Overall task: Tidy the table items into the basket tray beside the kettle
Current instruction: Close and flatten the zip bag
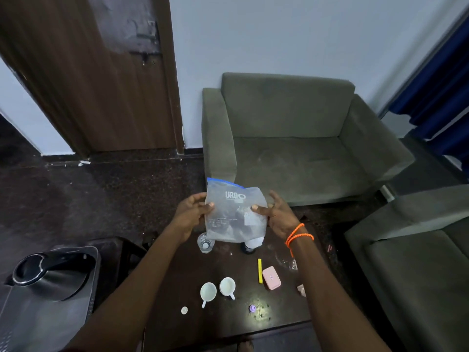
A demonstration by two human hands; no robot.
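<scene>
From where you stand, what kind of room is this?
Probably a small sitting area in a hotel room or guest lodging. A grey armchair faces a low dark table with two white cups, and an electric kettle sits in a tray at the left.

Translucent zip-top plastic bag with blue seal (234, 212), held upright above the dark table, two white ceramic cups (217, 289) upright side by side, pink rectangular case (271, 277) flat beside yellow stick (260, 270), black kettle (48, 275) at left.
</scene>
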